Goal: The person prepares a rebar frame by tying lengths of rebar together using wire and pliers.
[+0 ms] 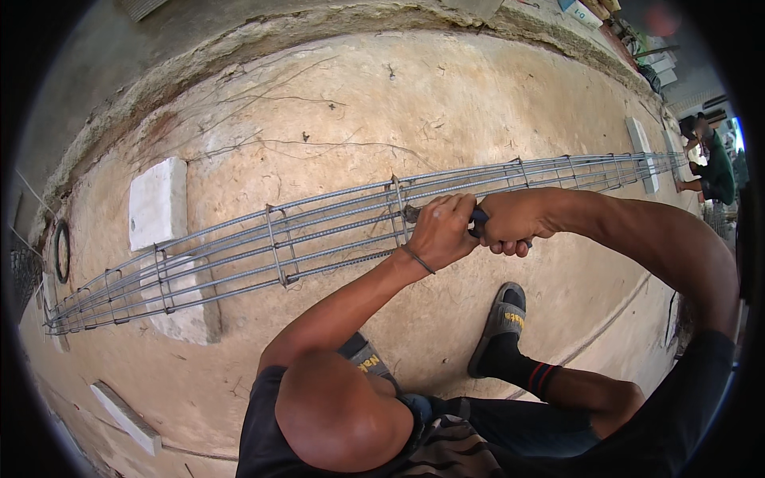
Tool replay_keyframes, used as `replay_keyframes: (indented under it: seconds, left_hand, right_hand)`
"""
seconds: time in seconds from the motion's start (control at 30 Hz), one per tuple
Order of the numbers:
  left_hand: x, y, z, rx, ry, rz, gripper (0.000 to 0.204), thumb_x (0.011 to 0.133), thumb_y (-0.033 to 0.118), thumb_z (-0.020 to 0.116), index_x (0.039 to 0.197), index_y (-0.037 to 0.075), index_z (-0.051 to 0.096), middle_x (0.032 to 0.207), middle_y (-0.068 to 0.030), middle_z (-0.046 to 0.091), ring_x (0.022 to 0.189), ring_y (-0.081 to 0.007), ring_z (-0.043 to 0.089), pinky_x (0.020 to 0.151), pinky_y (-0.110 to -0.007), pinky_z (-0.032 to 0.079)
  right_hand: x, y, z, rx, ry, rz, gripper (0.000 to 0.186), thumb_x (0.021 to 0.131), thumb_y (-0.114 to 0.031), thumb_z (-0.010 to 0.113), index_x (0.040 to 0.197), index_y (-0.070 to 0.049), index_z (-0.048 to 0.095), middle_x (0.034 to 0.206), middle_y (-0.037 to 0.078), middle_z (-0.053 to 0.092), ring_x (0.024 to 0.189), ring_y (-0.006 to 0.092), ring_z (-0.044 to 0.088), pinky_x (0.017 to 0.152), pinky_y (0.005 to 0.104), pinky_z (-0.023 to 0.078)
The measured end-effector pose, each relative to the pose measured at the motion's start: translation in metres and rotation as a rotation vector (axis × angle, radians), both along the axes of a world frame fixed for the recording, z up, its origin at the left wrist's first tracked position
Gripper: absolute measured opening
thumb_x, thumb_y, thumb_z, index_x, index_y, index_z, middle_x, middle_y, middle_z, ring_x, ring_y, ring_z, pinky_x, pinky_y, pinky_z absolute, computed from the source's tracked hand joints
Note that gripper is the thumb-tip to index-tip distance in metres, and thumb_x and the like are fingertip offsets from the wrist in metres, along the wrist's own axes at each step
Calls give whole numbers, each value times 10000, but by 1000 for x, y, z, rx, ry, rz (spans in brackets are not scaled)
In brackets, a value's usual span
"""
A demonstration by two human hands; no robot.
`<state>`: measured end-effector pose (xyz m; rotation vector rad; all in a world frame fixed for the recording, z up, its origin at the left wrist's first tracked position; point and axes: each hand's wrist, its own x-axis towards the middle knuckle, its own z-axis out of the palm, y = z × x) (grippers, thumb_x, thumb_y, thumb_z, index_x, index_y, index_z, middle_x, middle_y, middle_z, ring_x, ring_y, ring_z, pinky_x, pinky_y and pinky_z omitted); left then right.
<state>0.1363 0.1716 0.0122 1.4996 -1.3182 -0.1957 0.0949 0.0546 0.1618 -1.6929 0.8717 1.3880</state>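
Note:
A long rebar cage [335,227] of ribbed steel bars and square stirrups stretches across the floor in front of me. Dark blue handles of what look like pincers [478,221] show between my hands, and a brownish metal end pokes out beside a stirrup. My right hand [514,219] is closed round the handles. Pressed up against it, my left hand [442,231] is closed over the front of the same tool, at the cage's near side. Fingers hide most of the tool, and any wire at its tip cannot be made out.
White blocks [158,203] lie by and under the cage at left, and another pale block [641,151] supports it at right. A black ring [61,251] lies far left. Another person [717,171] crouches at the far right end. My sandalled foot [502,327] is close by.

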Motion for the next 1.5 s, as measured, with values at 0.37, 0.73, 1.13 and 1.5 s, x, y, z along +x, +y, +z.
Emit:
replay_keyframes:
  seconds: [0.37, 0.73, 1.13, 1.5]
  left_hand:
    - [2, 3, 31, 152, 542, 60, 729, 671, 151, 871, 1258, -25, 476, 922, -139, 672, 868, -297, 669, 785, -378, 531]
    - [-29, 7, -7, -70, -15, 275, 607, 657, 79, 814, 1211, -9, 584, 1140, -177, 626, 1094, -340, 616, 997, -432, 485]
    - [-50, 71, -47, -161, -230, -352, 128, 728, 79, 724, 730, 61, 598, 762, -63, 602, 622, -237, 605, 574, -314, 489]
    - [82, 34, -21, 222, 285, 169, 350, 838, 169, 763, 1117, -22, 675, 940, -105, 715, 778, -180, 657, 738, -283, 514]
  right_hand:
    - [-37, 14, 9, -864, -824, 1319, 408, 814, -131, 705, 1106, 67, 500, 928, 245, 637, 866, 324, 664, 673, 419, 516]
    - [-21, -18, -14, 116, -17, -214, 280, 935, -110, 594, 1093, 120, 585, 1002, 264, 660, 822, 319, 692, 608, 415, 548]
    - [-38, 6, -1, -1197, -930, 2058, 273, 876, -214, 632, 1055, -9, 616, 888, 52, 495, 816, 199, 484, 696, 362, 395]
    - [-27, -9, -10, -1150, -927, 1811, 312, 866, -255, 665, 1060, -30, 570, 911, 54, 473, 907, 184, 473, 744, 327, 377]
